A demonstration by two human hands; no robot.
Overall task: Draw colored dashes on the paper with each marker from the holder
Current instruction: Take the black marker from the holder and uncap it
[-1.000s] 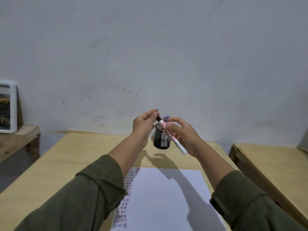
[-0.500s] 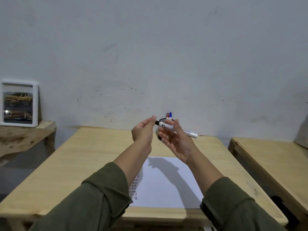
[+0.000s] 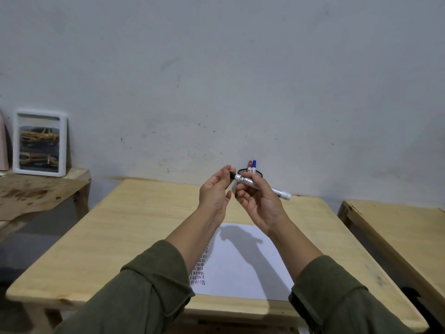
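Uncapping step: right hand (image 3: pixel 261 201) grips black marker (image 3: pixel 261 185) barrel, left hand (image 3: pixel 216 191) pinches its cap above paper (image 3: pixel 243 268). Next: pull cap, draw dashes.

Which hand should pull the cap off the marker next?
Left, probably. The left hand already has its fingertips at the black cap end of the marker, while the right hand holds the barrel across its fingers and can steady it above the paper.
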